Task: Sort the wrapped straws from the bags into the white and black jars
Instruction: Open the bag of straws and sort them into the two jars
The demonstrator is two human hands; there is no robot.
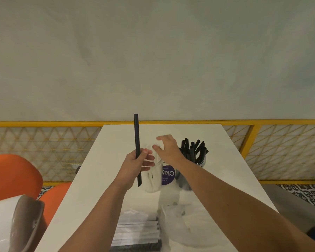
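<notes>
While my left hand [135,165] is gripping one black straw [136,131] upright, my right hand [168,150] is hovering with fingers spread loosely over the white jar [152,180].
Thumb and fingers are curling round the straw's lower half; the black jar [186,184] is standing just right of the white one, bristling with black straws [193,148]; the bags [185,224] are lying nearer me on the table [113,139].

Right of the left hand [135,160] gripping the straw [137,140], the white jar [153,180] and the right hand [168,149] above it stand before the black jar [187,180]; open table [98,170] lies left.
</notes>
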